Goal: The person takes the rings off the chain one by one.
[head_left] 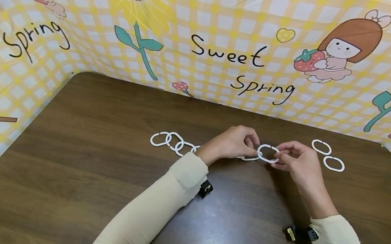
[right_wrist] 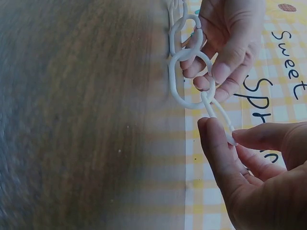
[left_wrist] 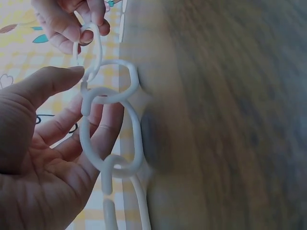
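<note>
A chain of white plastic C-shaped links (head_left: pixel 184 142) runs leftward across the brown table under my left wrist. My left hand (head_left: pixel 233 142) pinches one of its links (right_wrist: pixel 173 86) between thumb and fingertips, close to where the end link passes through it. With thumb and fingers, my right hand (head_left: pixel 300 162) grips the far side of that end link (head_left: pixel 269 146). The two hands face each other just above the table. In the left wrist view, more joined links (left_wrist: pixel 138 124) hang along the left fingers. My left hand and wrist hide part of the chain in the head view.
Two loose white links, one farther back (head_left: pixel 321 153) and one nearer (head_left: pixel 334 158), lie right of my right hand. A yellow checked cloth (head_left: pixel 230 14) rises behind the table (head_left: pixel 51 184) and along its sides. Small black devices, such as this one (head_left: pixel 206 188), sit at both wrists.
</note>
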Demonstrator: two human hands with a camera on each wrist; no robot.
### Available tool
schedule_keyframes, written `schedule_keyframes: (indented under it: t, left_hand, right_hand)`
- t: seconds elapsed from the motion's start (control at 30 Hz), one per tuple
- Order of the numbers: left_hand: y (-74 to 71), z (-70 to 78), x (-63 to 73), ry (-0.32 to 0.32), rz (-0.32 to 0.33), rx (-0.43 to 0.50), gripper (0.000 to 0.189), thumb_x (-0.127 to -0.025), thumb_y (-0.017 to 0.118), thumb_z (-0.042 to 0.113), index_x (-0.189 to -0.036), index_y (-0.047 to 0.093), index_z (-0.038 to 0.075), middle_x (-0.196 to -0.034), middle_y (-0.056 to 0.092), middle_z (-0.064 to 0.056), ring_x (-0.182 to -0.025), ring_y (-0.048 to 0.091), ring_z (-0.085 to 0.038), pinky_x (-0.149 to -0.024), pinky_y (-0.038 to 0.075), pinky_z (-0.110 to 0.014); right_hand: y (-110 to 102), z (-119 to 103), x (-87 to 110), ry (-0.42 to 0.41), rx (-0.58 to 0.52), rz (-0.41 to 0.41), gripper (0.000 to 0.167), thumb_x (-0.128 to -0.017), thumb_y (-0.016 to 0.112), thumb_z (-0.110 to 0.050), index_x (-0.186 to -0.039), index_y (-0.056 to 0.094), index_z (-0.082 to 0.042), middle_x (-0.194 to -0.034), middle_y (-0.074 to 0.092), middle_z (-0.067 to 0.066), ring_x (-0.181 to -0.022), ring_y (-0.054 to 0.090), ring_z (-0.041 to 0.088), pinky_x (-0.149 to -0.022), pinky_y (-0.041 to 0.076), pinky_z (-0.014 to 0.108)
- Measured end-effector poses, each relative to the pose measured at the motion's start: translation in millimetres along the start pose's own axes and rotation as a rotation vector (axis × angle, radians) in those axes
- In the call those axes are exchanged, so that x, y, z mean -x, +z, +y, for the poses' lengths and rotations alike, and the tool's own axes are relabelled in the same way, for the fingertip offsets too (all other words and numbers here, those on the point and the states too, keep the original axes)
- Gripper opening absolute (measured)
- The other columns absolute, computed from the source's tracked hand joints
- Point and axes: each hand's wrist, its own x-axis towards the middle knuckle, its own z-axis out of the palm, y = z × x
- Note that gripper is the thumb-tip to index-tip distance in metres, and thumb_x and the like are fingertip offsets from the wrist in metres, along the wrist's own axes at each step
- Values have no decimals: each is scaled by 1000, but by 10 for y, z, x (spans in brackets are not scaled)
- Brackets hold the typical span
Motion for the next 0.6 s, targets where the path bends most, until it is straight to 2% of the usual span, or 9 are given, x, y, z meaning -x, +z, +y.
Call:
schedule_keyframes:
  t: [0.17,0.33,0.6]
  left_hand:
    - [-13,-13,33,-2,-3,-1,20,-94,76,9,-112,72,1,-89,69,-3,-76,60,-9,-68,47,-17]
    - [-21,-27,65,-1,-13,-30,10,-94,74,6,-104,73,4,-89,71,-3,-78,60,-8,-69,46,-15]
    - [7,-67,104,-4,-20,-55,8,-95,74,6,-102,74,5,-89,69,-2,-81,60,-9,-72,44,-16]
  right_hand:
    - [-2,3,-1,3,-1,1,22,-96,59,10,-113,57,22,-81,70,-4,-73,71,5,-70,63,26]
    - [0,-7,3,5,-5,1,22,-96,59,9,-114,57,22,-81,70,-5,-73,71,5,-70,63,26]
    - [-1,-1,5,3,-11,0,23,-97,59,9,-115,56,22,-81,70,-4,-71,71,5,-70,63,26]
